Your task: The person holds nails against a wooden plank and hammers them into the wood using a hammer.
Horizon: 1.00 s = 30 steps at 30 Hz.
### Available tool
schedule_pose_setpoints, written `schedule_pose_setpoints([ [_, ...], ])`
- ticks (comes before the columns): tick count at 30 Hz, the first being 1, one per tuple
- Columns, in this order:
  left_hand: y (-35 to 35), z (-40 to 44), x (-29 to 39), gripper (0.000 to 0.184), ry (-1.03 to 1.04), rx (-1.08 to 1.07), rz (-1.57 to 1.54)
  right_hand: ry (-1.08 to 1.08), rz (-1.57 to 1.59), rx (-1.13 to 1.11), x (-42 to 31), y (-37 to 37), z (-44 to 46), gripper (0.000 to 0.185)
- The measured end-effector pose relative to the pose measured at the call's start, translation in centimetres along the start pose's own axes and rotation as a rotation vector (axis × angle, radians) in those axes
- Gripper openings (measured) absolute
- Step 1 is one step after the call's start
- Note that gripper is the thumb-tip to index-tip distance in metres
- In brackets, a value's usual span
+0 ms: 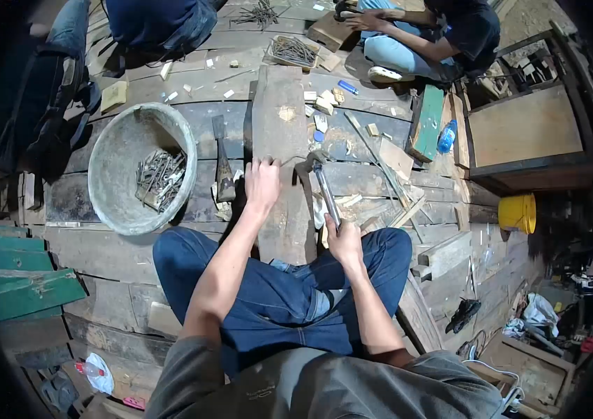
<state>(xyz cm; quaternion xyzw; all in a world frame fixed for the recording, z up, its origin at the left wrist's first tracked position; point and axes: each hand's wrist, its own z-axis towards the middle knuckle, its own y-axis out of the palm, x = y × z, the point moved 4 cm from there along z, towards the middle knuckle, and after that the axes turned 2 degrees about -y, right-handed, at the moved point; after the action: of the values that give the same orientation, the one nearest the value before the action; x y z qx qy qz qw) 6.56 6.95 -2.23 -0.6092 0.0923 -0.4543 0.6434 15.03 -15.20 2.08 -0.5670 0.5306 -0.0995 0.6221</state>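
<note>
Wears a grey shirt (289, 384) at six o'clock, nearest of all; sits in jeans (261, 297), astride the near end of a thick plank (281, 98) running up to twelve. Grips a hammer (323, 187) with the right hand (344, 244), closed around the handle at four o'clock; aims the head towards twelve, at the plank's right edge. Bends the fingers of the left hand (263, 183) at ten, half closed over the plank, near a thin nail-like piece (291, 160); cannot tell if pinching it. Has a chisel (223, 174) farther out at ten, beside a bucket (110, 160) of nails (162, 178). Faces another person (467, 35) between one and two.
</note>
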Motion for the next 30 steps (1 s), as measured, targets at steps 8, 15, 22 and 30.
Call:
schedule_pose_setpoints([
  [8, -0.6, -0.1, -0.2, 0.021, -0.032, 0.04, -0.025, -0.02, -0.006, 0.039, 0.1, 0.1, 0.2, 0.062],
  [15, -1.0, -0.5, -1.6, 0.013, -0.093, 0.015, -0.066, -0.034, -0.02, 0.041, 0.2, 0.3, -0.1, 0.064],
  [22, -1.1, -1.4, -2.1, 0.012, -0.04, 0.07, -0.178, 0.038, -0.019, -0.007, -0.2, 0.0, -0.3, 0.063],
  [30, -1.4, -1.9, -2.5, 0.01, 0.019, 0.12, -0.306, -0.047, 0.017, 0.055, 0.6, 0.7, -0.2, 0.059],
])
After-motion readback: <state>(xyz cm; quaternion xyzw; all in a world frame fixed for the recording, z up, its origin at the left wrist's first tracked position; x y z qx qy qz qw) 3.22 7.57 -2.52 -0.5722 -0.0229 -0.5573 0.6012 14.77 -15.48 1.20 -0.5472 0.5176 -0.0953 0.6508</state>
